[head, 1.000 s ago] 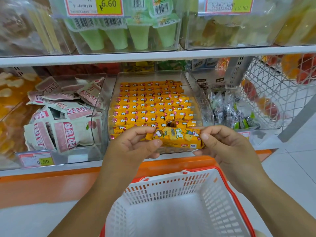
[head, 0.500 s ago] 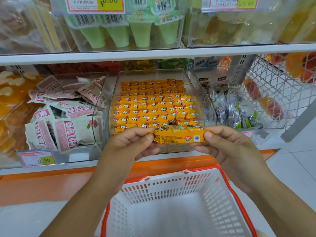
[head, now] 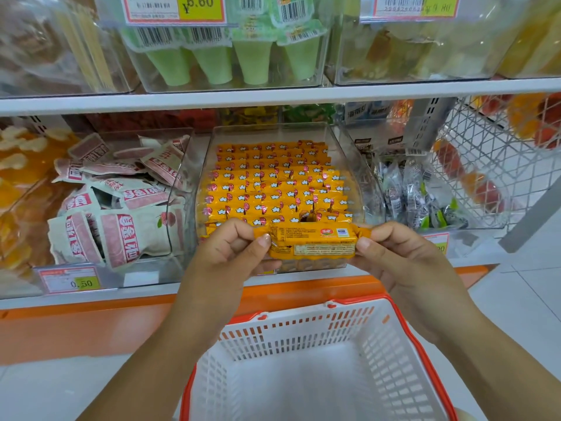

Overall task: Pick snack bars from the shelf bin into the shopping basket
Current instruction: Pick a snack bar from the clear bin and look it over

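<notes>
One orange-yellow snack bar (head: 315,241) is held level in front of the clear shelf bin (head: 270,130), its printed back side facing me. My left hand (head: 230,253) pinches its left end and my right hand (head: 397,256) pinches its right end. Behind it the bin holds several rows of the same snack bars (head: 273,183), with a small gap in the front row. The white shopping basket (head: 403,354) with an orange rim sits below my hands and has nothing in it.
A bin of pink-and-white pouches (head: 115,208) stands left of the bar bin, dark-wrapped sweets (head: 413,196) right. A white wire rack (head: 491,153) is at far right. Green cups (head: 230,56) fill the shelf above. An orange shelf base (head: 91,323) runs below.
The bar has been turned over between my hands, from its cartoon front to its printed back. Both hands stayed in front of the bin.
</notes>
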Tool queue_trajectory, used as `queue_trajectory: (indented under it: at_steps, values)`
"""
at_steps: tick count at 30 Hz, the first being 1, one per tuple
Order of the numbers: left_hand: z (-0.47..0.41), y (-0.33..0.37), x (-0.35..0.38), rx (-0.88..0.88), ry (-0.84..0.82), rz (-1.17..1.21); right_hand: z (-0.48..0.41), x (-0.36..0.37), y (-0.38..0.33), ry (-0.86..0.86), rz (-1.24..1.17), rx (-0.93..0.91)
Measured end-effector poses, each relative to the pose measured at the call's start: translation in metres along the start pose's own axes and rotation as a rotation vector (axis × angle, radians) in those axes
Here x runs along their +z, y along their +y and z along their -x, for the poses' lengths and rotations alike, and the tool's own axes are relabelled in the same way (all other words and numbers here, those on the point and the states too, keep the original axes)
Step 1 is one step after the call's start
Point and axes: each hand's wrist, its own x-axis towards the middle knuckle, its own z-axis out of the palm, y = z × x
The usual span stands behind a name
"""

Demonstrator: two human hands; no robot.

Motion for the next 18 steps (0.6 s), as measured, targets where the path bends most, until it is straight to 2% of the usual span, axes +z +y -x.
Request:
queue_trajectory:
  at_steps: [5,10,13,18]
  values:
    - [0.002,-0.001,0.0072,0.015,0.042,-0.002,-0.0006,0.001,0.0039,0.009,-0.022,-0.025]
    - [0.004,-0.0008,0.0083,0.121,0.094,-0.037,0.0034,0.0051,-0.0026,0.039,-0.05,-0.088]
    - [0.0048,-0.0011,0.0071,0.087,0.081,-0.034,0.0036,0.0063,-0.0016,0.046,0.013,-0.099]
    - [0.0009,-0.0011,0.0023,0.0,0.058,0.043,0.0037,0.0039,-0.0016,-0.018,-0.012,-0.047]
